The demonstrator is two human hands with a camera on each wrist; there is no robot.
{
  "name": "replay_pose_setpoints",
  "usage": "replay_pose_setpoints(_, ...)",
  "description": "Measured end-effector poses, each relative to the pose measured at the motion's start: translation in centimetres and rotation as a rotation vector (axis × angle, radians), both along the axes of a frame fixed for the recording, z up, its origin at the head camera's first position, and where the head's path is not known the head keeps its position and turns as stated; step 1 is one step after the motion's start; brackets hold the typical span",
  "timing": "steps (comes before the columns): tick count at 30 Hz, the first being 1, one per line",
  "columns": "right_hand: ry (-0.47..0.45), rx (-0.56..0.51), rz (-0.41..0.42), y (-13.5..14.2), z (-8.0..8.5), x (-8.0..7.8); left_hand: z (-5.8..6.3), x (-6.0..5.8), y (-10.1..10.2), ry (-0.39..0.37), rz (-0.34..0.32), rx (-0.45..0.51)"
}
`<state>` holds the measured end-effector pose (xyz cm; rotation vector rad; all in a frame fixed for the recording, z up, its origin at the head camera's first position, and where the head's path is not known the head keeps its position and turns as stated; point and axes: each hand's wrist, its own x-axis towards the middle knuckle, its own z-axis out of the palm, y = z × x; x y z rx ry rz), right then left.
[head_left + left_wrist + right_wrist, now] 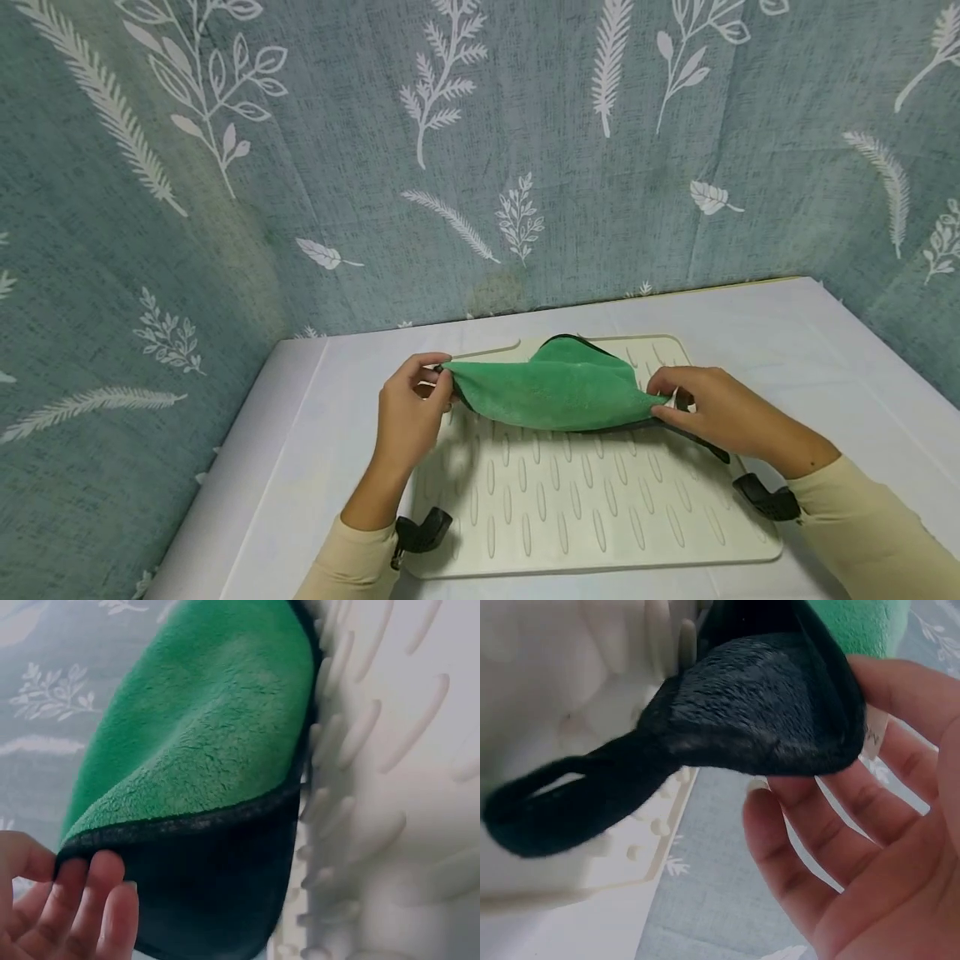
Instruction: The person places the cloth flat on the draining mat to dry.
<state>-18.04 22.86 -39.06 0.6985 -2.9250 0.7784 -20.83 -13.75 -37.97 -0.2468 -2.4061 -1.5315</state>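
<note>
A plush cloth (555, 393), green on one side and dark on the other with a black edge, hangs stretched between both hands above a cream ribbed mat (585, 508). My left hand (412, 408) pinches its left corner between thumb and fingers. At the right end, my right hand (712, 408) pinches another corner. In the left wrist view the green face (202, 712) folds over the dark underside. The right wrist view shows a black hanging loop (570, 795) dangling from the cloth, and a small pale tag (874, 733) beside the fingers.
The mat lies on a white-covered table (300, 467). Behind and at both sides hangs a blue-grey curtain (360, 208) with white leaf prints. A black strap mount (423, 531) sits at the left wrist, another (767, 497) at the right.
</note>
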Motion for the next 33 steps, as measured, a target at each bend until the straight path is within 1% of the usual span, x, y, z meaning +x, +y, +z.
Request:
replay_pose_setpoints(2,-0.016,0.003,0.019,-0.2,-0.1,0.1,0.1,0.0,-0.2,-0.038,-0.01,0.021)
replay_pose_setpoints(7,-0.066,0.007,0.055,-0.8,-0.2,0.3,0.0,-0.2,-0.4,-0.133,-0.016,0.025)
replay_pose_setpoints(9,-0.075,0.01,0.076,-0.9,-0.3,0.5,-0.1,-0.4,-0.4,-0.149,-0.023,0.031)
replay_pose_setpoints(12,-0.081,0.023,0.096,-1.1,-0.4,0.5,-0.3,-0.4,-0.2,-0.156,-0.058,0.012)
replay_pose_setpoints(14,-0.081,0.027,0.1,-1.2,-0.5,0.5,-0.4,-0.3,-0.1,-0.151,-0.101,-0.035)
replay_pose_setpoints(19,-0.093,0.037,0.115,-1.2,-0.8,0.4,-0.7,0.0,0.3,-0.154,-0.247,-0.19)
replay_pose_setpoints(22,-0.103,0.043,0.125,-1.2,-0.8,0.4,-0.9,0.1,0.5,-0.163,-0.31,-0.278)
replay_pose_setpoints(24,-0.117,0.043,0.126,-1.1,-0.7,0.4,-1.0,0.2,0.6,-0.168,-0.325,-0.338)
replay_pose_setpoints(26,-0.135,0.049,0.124,-1.1,-0.7,0.4,-1.0,0.3,0.7,-0.176,-0.324,-0.397)
replay_pose_setpoints(29,-0.187,0.05,0.121,-0.9,-0.6,0.4,-1.2,0.3,0.8,-0.189,-0.316,-0.483)
replay_pose_setpoints(33,-0.277,0.037,0.133,-0.8,-0.5,0.5,-1.5,0.4,0.6,-0.191,-0.326,-0.583)
